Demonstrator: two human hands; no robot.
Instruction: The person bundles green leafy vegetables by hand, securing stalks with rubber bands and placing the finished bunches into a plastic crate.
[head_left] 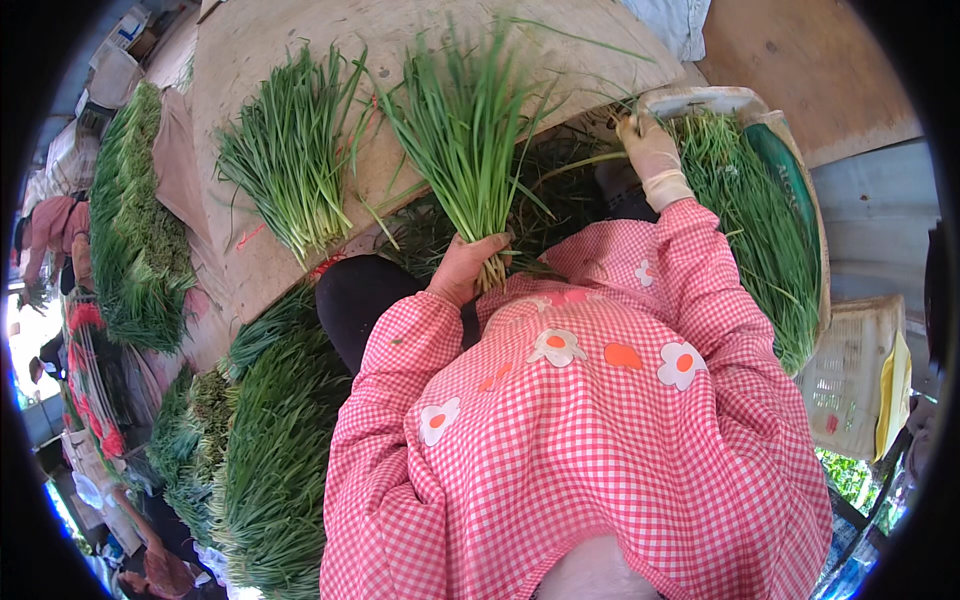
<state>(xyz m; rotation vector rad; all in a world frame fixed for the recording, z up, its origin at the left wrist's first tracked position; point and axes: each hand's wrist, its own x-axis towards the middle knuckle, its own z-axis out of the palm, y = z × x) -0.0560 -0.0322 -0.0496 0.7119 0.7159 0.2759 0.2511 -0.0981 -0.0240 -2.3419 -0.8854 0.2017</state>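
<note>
My left hand (468,270) is closed round the pale lower ends of a bunch of garlic chives (465,150). The green leaves fan out away from me above the board's edge, their tips blurred. My right hand (650,155), in a pale glove, is by the near left corner of a crate of chives (740,200). Its fingers are curled together, and a thin yellowish chive leaf (585,162) runs to them. On the wooden board (230,130) to the left lies another bunch of chives (295,150), with red ties (250,236) close by.
Large heaps of chives lie to my left, one lower down (285,460) and one farther off (140,230). Loose leaves (560,200) lie dark beneath the board's edge. A pale plastic crate (855,370) stands at right. Another person (55,230) is at the far left.
</note>
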